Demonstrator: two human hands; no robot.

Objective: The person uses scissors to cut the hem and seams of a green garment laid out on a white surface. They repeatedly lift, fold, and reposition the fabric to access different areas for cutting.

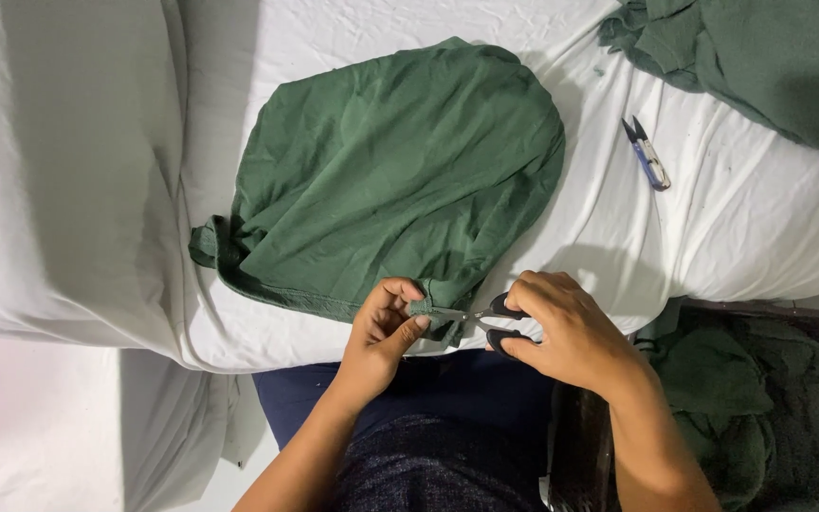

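**Head view: scissors at the hem of a green garment**

Head camera is looking down as I am sitting at the edge of a bed sheet [741, 218] in white. My left hand [383, 334] is pinching a small fold at the near hem of the green garment [400, 171], thumb and fingers closed tight on the fabric. My right hand [566, 332] is gripping the black-handled scissors [485, 315], blades reaching to the pinched fold. The garment is lying spread on the sheet just beyond my hands. Farther right, a small blue thread snipper [647, 155] is resting on the sheet, near a heap of green cloth [770, 57].
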